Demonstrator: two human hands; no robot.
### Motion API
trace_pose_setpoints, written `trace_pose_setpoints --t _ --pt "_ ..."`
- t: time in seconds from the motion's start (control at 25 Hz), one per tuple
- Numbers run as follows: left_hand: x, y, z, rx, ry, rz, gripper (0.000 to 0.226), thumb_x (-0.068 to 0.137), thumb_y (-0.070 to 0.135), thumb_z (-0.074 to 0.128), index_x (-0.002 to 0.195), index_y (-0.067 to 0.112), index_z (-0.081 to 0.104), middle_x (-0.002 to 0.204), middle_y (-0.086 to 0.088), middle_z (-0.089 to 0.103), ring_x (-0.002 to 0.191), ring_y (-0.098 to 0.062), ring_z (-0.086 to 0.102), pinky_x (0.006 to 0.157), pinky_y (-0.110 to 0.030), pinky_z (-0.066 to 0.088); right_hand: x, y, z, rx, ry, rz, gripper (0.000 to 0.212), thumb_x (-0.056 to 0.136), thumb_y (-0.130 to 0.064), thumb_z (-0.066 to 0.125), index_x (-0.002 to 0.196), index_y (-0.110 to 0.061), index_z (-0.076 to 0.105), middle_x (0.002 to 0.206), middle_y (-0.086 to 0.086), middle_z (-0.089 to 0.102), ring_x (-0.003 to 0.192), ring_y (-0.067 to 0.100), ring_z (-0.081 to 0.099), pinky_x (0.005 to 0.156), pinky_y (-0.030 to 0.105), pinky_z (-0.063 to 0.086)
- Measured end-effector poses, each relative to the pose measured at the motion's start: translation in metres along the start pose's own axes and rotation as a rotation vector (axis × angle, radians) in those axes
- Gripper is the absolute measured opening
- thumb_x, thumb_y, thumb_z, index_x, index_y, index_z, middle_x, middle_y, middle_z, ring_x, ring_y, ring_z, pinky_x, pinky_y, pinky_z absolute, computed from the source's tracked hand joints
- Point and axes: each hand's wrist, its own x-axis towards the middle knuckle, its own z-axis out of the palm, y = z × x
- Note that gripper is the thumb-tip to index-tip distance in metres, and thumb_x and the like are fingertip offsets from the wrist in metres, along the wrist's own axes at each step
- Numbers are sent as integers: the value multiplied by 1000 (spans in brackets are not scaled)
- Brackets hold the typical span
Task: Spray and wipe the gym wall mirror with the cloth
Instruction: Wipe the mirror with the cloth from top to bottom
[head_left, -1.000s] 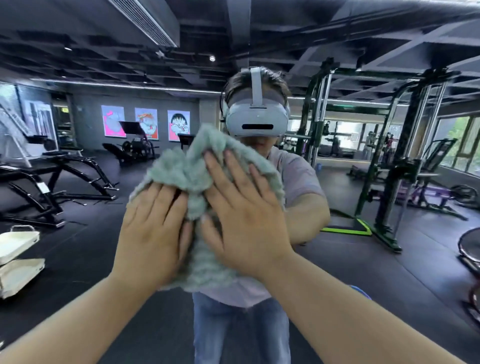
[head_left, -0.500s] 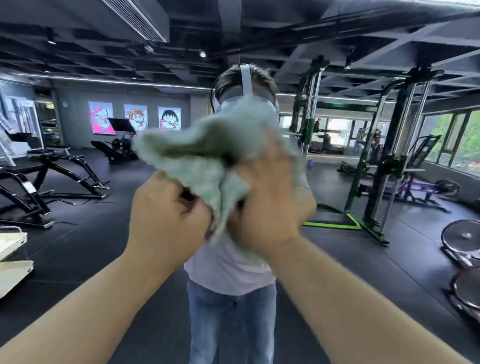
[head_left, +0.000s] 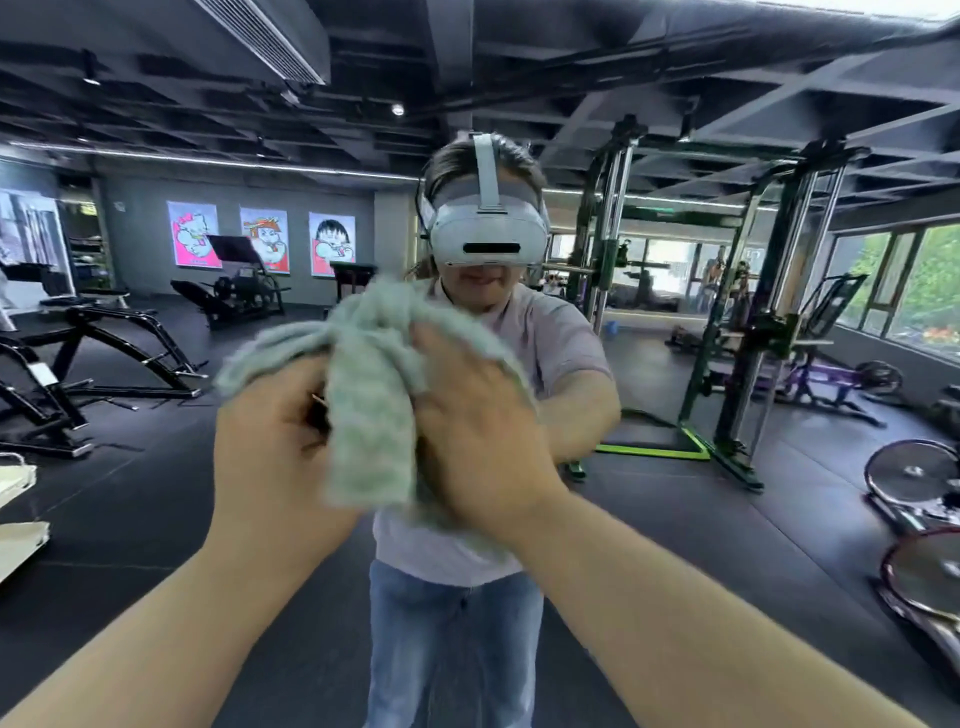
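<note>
Head cam faces the wall mirror (head_left: 727, 545), which fills the whole frame w/ the reflected gym. Both forearms reach in from the bottom corners and meet at frame centre on the cloth (head_left: 369, 410), a pale green fluffy one, bunched and held up against the glass, just below the reflected headset (head_left: 488, 234).

Left hand (head_left: 275, 457), centre-left: back of hand toward cam, fingers curled under and out of sight, clenched round a bunch of the cloth. One fold spills up and out to the left over the knuckles, another hangs down between the two hands.

Right hand (head_left: 478, 431), just right of centre: laid flattish on the cloth, fingers look stretched upward and pressing the fabric to the mirror, not wrapped round it. Motion blur, so exact finger spread can't be told. Cloth edge shows past the fingertips on the upper right.

Hands sit close together, cloth between them; whether they touch each other can't be told.

Reflection behind: person in light tee + jeans at centre, three posters (head_left: 265, 244) mid-left, black benches (head_left: 78, 364) far left, green-based rack (head_left: 753, 338) right of centre, weight plates (head_left: 911, 470) lower right, windows (head_left: 909, 286) at the right edge.
</note>
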Motion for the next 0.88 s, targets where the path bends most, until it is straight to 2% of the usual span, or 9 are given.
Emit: trace_pose_setpoints --t 0.12,0.24,0.32,0.44,0.56,0.64,0.76,0.84,0.88 --pt "-7 -1 -3 2 -55 -48 19 78 11 53 74 28 61 81 11 61 62 -5 54 56 -4 37 -44 36 -33 -91 -131 98 38 84 -15 58 122 -15 63 131 5 60 123 24 49 102 32 38" --pt "-7 -9 -5 1 -75 -97 17 77 12 53 73 23 65 69 3 59 60 -14 52 53 -8 37 -37 84 -59 -3 168 966 36 92 -24 47 124 -8 54 118 16 60 110 33 56 86 13 38" --pt "-6 -14 -3 -31 -84 -91 16 77 10 53 73 20 65 63 2 59 60 -16 53 51 -13 39 -14 72 -44 30 19 1185 42 95 -14 50 135 -2 49 134 17 53 123 27 49 85 6 26" --pt "-13 -16 0 -136 -123 -174 16 77 12 52 75 20 66 76 9 64 63 -6 57 54 -8 40 -26 -13 1 64 -30 522 68 86 -18 63 146 -25 31 157 -3 23 144 18 26 116 19 15" --pt "-35 -26 -9 -134 -249 -192 16 75 14 52 76 22 65 77 14 63 60 -3 56 54 -4 37 -97 6 -5 -230 -163 67 51 81 -22 49 132 -20 40 152 -2 34 139 27 29 115 44 21" --pt "-49 -38 -14 -123 -293 -239 18 73 13 51 75 24 65 72 15 62 57 -2 53 53 -5 36 -125 36 -25 -258 -116 454 52 84 -23 43 136 -18 38 150 8 39 136 31 35 109 47 34" --pt "-67 -43 -10 -123 -316 -316 19 72 15 51 72 29 64 70 15 62 58 -4 54 54 -7 36 -102 53 -25 76 299 1192 68 82 -21 60 145 -18 35 146 6 42 127 26 48 90 9 40" --pt "-76 -38 -4 -143 -309 -347 19 71 14 52 70 28 64 70 15 63 60 -3 55 54 -7 38 -65 23 -5 140 240 1217 68 78 -1 66 141 -9 42 147 16 41 130 32 45 97 9 31" --pt "-80 -37 -2 -148 -293 -377 16 71 13 52 70 24 64 68 14 63 58 -2 53 53 -6 37 -62 4 8 95 152 951 63 78 -1 65 138 -8 45 151 17 36 138 36 34 113 22 23"
